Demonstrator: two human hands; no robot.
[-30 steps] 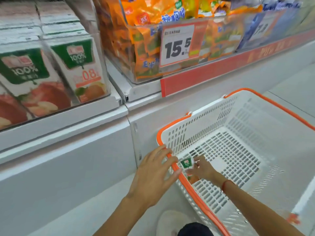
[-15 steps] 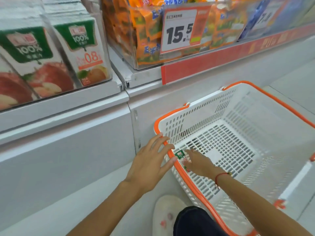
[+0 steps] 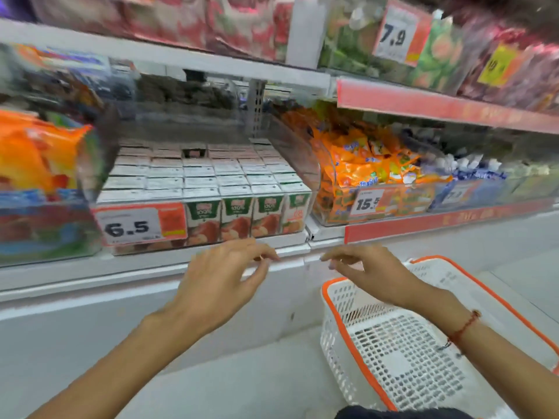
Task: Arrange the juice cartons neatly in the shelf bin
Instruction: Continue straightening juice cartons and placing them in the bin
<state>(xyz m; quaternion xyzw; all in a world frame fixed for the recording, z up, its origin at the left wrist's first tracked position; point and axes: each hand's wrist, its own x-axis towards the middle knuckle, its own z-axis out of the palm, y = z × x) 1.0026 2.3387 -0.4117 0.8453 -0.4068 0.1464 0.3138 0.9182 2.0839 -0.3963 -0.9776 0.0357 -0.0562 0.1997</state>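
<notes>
Hovering both hands below the juice cartons (image 3: 205,189) in the shelf bin (image 3: 302,176). My left hand (image 3: 217,276) and right hand (image 3: 369,270): fingers loosely curled, holding nothing.

I read 6.5 on the juice bin's price tag (image 3: 140,224), 100% on the juice cartons (image 3: 202,220), 15.5 on the orange snack bin's tag (image 3: 367,203), 7.9 on the upper-shelf tag (image 3: 393,34)

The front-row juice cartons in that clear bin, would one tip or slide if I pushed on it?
The juice cartons look like stiff rectangular boxes, so probably firm to grip. They stand packed side by side behind the bin's clear front wall, so a push likely shifts neighbours rather than tipping one. One gap shows near the back.
</notes>
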